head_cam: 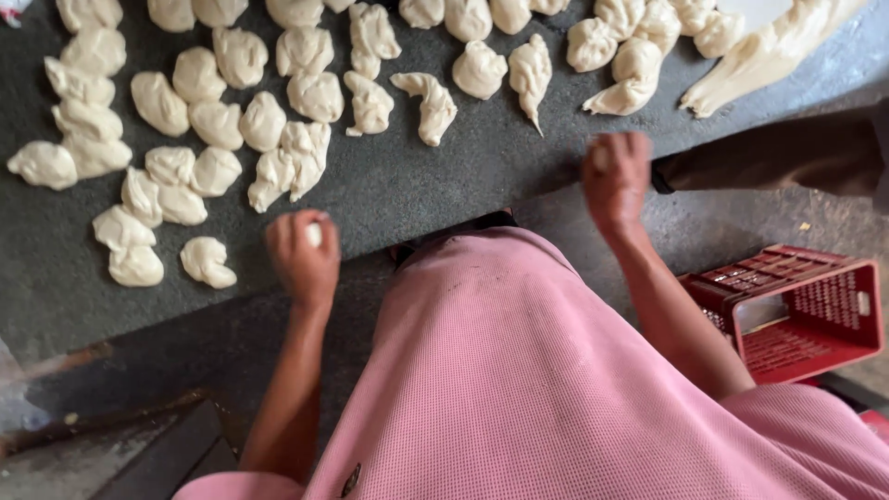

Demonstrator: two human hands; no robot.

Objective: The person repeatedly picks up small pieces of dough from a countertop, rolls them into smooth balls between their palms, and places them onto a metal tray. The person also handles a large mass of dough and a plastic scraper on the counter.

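Dark stone tabletop (417,185) is stretching across the view, carrying dozens of pale dough pieces (215,125) lying beyond and mostly left of the hands. Lower right, a red plastic crate (796,310) is sitting on the floor. Both hands are hovering at the tabletop's near edge: the left hand (303,259) is closing around a small dough bit (314,233), nearest the loose pieces; the right hand (616,181) is curling shut on another bit (600,157).
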